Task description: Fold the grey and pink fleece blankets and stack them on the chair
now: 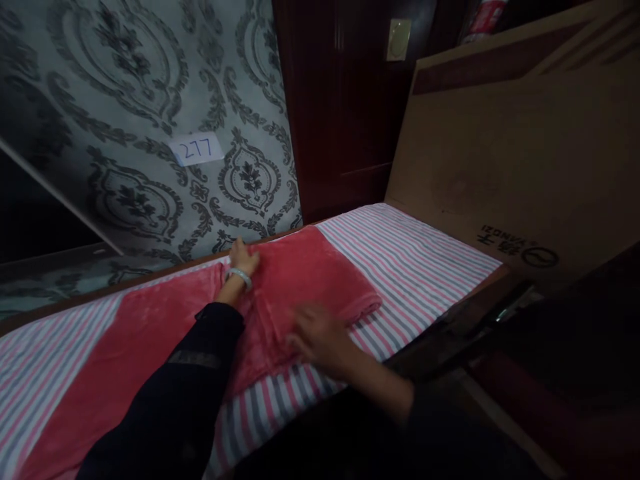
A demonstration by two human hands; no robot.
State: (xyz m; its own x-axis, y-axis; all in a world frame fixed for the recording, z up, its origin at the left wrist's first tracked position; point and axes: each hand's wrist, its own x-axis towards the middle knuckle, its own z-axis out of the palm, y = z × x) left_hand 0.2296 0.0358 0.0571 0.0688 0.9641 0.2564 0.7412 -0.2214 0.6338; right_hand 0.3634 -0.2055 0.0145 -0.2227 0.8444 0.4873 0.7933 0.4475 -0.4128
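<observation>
A plush red blanket [310, 273] lies partly folded across a striped sheet, its right part stacked in layers with a rolled edge at the near right corner. My left hand [243, 260], with a pale band at the wrist, is at the blanket's far edge by the fold, its fingers bent around the cloth; their tips are partly hidden. Over the near side of the folded part is my right hand [323, 337], blurred by motion, thumb and fingers apart, with nothing visible in it. More of the blanket spreads flat to the left, under my left sleeve.
The striped sheet [400, 247] covers a long, narrow surface against a patterned wall [150, 80] bearing a paper marked 277 [197, 148]. A large cardboard sheet [520, 147] stands at the right end. Behind is a dark red wooden panel [340, 120]. A dark screen-like object [40, 207] is at left.
</observation>
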